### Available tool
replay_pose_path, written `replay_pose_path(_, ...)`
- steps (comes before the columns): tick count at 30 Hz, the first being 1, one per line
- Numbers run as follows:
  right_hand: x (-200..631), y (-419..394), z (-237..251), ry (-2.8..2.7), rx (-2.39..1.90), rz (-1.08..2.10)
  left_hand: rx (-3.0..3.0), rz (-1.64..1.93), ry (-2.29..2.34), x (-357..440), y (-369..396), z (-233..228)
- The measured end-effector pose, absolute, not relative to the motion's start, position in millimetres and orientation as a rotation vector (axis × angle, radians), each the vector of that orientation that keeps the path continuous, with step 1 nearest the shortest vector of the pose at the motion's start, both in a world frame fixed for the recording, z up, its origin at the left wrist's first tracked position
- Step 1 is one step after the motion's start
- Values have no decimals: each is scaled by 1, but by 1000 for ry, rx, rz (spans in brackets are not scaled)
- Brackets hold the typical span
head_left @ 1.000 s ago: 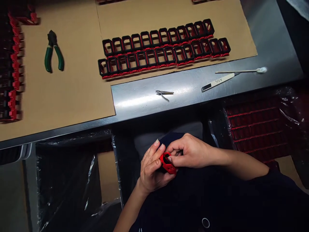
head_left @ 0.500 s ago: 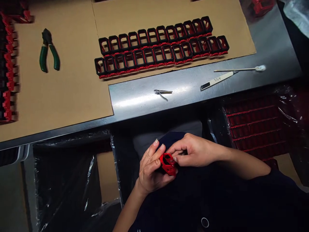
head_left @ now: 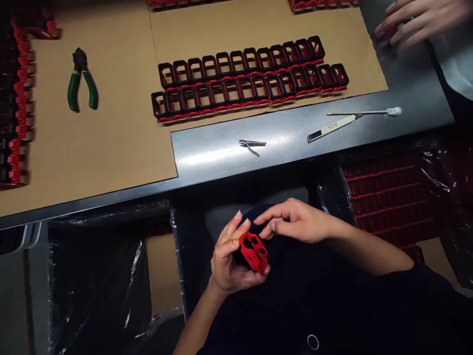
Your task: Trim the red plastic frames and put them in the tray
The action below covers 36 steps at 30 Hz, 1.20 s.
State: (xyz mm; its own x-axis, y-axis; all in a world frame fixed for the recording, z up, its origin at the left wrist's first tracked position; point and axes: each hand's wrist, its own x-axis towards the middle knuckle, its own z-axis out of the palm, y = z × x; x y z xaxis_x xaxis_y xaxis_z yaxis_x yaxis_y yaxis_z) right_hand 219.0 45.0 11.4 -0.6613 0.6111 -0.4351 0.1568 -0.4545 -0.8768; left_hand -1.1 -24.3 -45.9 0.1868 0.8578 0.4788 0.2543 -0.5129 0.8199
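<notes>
My left hand (head_left: 229, 264) is wrapped round a small red and black plastic housing (head_left: 253, 254). Its red end, with several cut-outs, faces up toward me. My right hand (head_left: 295, 221) is just to the right of the housing, with a small gap between them. Its index finger stretches out and the other fingers are bent; nothing shows in them. Both hands are over my lap, in front of the metal bench edge.
On the cardboard (head_left: 111, 153) lie green-handled pliers (head_left: 82, 81) and two rows of similar housings (head_left: 236, 91). A nail clipper (head_left: 252, 145), a white-handled knife (head_left: 332, 128) and a cotton swab (head_left: 364, 113) rest on the metal bench (head_left: 207, 158). Another person's hand (head_left: 424, 22) is at top right. A red-filled crate (head_left: 391, 197) stands right.
My right hand has come away from the housing, and its index finger has straightened. The housing is turned a little in my left hand. Another person's hand has entered at the top right.
</notes>
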Motion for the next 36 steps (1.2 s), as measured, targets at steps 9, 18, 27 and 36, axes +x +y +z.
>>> replay_pose_path(9, 208, 31, -3, -981, -917, 2545, 1455, 1371, 959, 9, -30, -60)
replay_pose_path(18, 199, 25, -8, -822, -1019, 2510, 1244, 1261, 861, 10, -36, -63)
replay_pose_path(27, 203, 23, -14, -801, -1042, 2477, 1162, 1232, 845, 13, -37, -63)
replay_pose_path(36, 210, 23, -23, -781, -992, 2492, 1261, 1208, 847, 14, -35, -59)
